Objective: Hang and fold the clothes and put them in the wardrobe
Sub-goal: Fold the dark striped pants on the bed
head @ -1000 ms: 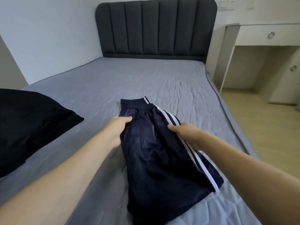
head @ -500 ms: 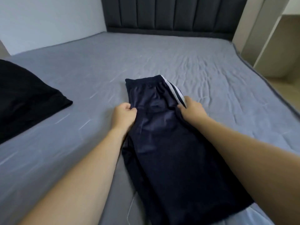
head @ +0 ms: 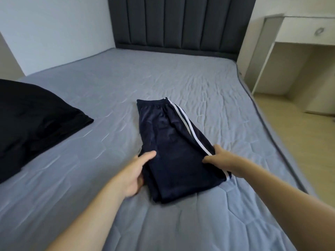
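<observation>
The navy shorts (head: pixel 174 147), white-striped, are laid folded lengthwise on the bed (head: pixel 208 91). The left hand (head: pixel 135 172) grips their left edge, thumb on top, fingers hidden underneath. The right hand (head: pixel 220 156) pinches the striped edge, fingertips tucked from sight. A black garment (head: pixel 34 122) is cut off at the left. Since half a second ago, both hands have been moved nearer the hem.

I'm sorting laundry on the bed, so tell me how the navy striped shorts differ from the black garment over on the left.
The navy shorts carry white side stripes; the black garment looks plain. The shorts lie mid-bed, folded into a narrow strip; the black garment sits at the left edge, partly out of frame. The left hand and right hand both hold the shorts' near end; nothing touches the black garment. Both are dark fabric resting on the grey bed.
</observation>
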A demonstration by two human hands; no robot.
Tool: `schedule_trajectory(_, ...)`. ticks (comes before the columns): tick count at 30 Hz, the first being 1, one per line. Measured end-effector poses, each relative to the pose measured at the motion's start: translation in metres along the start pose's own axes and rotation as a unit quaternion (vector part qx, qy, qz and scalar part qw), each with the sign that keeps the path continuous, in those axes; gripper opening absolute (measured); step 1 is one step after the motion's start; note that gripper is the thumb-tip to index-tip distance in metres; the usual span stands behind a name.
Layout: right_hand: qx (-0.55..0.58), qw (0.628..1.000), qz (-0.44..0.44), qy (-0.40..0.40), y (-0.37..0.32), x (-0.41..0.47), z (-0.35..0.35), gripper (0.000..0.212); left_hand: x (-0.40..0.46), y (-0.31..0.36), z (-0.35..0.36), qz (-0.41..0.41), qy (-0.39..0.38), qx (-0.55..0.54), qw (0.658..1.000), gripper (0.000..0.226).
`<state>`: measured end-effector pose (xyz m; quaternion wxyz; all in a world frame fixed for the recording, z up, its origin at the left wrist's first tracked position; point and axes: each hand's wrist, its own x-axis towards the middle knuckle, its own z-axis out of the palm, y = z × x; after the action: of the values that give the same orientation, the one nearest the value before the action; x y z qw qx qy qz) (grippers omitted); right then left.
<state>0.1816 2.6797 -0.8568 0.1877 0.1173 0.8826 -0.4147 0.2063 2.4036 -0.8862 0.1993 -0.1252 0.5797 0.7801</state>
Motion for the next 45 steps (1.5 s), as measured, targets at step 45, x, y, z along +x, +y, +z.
schedule_trajectory(45, 0.300, 0.888, 0.086, -0.337, 0.119, -0.290, 0.098, 0.007, -0.187, -0.103, 0.016, -0.014, 0.208, 0.671, 0.712, 0.042)
